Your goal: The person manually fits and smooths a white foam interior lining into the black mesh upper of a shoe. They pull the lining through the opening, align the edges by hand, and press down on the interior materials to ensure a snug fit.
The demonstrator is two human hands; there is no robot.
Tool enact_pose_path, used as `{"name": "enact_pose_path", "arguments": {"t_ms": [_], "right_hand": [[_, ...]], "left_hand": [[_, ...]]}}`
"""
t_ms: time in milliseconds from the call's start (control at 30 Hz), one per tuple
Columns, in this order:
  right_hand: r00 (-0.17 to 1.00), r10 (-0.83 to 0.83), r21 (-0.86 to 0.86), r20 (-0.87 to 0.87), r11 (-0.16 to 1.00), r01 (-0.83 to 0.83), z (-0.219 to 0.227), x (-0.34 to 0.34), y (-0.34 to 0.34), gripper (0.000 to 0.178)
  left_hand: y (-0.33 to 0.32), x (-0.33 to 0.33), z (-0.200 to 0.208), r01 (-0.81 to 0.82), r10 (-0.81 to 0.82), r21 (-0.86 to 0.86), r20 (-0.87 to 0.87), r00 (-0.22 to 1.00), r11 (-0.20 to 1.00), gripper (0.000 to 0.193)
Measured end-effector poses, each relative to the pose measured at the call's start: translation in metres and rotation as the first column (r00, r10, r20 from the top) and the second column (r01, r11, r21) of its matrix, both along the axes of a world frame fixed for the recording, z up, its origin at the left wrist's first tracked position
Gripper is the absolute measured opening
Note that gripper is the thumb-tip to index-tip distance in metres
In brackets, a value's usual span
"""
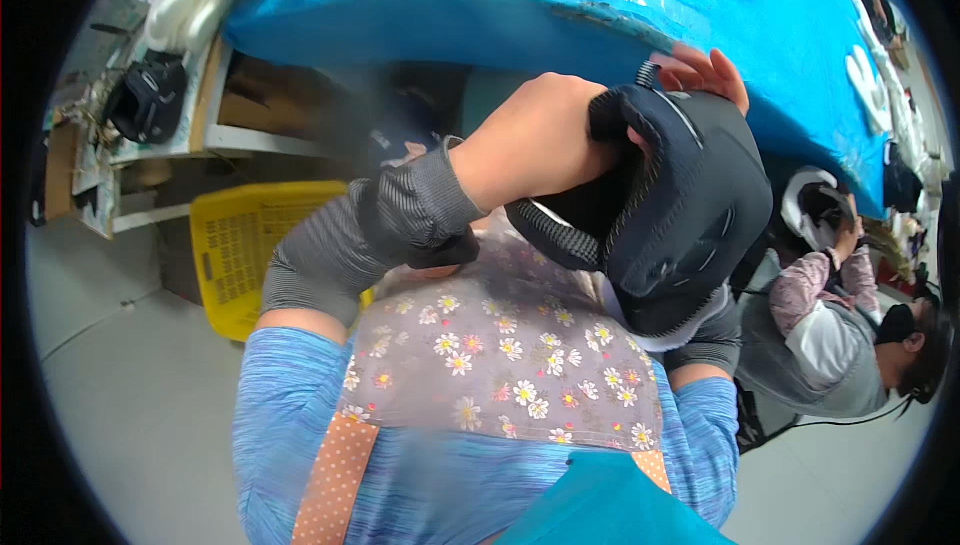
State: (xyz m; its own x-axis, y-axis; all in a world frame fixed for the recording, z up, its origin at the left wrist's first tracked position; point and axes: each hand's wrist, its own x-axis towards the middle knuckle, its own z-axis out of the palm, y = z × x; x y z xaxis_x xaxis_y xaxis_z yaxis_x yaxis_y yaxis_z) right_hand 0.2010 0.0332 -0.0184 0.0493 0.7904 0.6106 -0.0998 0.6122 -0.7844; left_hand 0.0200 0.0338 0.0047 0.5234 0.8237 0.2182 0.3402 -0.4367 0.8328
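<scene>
A smooth, dark, domed padded piece [705,180], edged in striped ribbing, is held at two o'clock, its long axis tilted from one to seven, its hollow turned toward nine. Its edge is gripped by the left hand [545,135]; the partly hidden right hand [722,75] is placed behind its top, fingers parted, grip impossible to tell.

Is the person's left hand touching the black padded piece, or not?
Touching. The head view shows the left hand gripping the opening edge of the black padded piece.
</scene>
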Motion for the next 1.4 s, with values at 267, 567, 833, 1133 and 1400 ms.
{"name": "enact_pose_path", "arguments": {"t_ms": [267, 567, 833, 1133, 1400], "right_hand": [[0.760, 0.494, -0.192, -0.423, 0.771, -0.608, -0.017, 0.015, 0.002, 0.046], [0.894, 0.362, -0.264, -0.263, 0.864, -0.428, -0.004, 0.020, -0.022, 0.040], [0.579, 0.543, -0.396, -0.608, 0.424, -0.814, 0.016, 0.009, -0.022, 0.041], [0.978, 0.190, -0.683, -0.092, 0.703, -0.200, -0.004, -0.014, -0.060, 0.038], [0.822, 0.476, -0.593, -0.312, 0.579, -0.560, 0.009, 0.017, -0.050, 0.038]], "left_hand": [[-0.029, -0.010, 0.002, 0.218, -0.180, 0.317, -0.147, 0.973, 0.923, 0.012], [-0.031, -0.016, 0.004, 0.082, -0.073, 0.057, -0.142, 0.987, 0.995, 0.030], [-0.019, -0.021, 0.026, 0.373, -0.357, 0.162, -0.118, 0.926, 0.914, 0.037], [-0.021, -0.040, 0.019, 0.312, -0.326, -0.246, -0.016, 0.945, 0.918, 0.045], [-0.030, -0.028, 0.010, 0.221, -0.233, 0.107, 0.121, 0.965, 0.969, 0.042]]}}
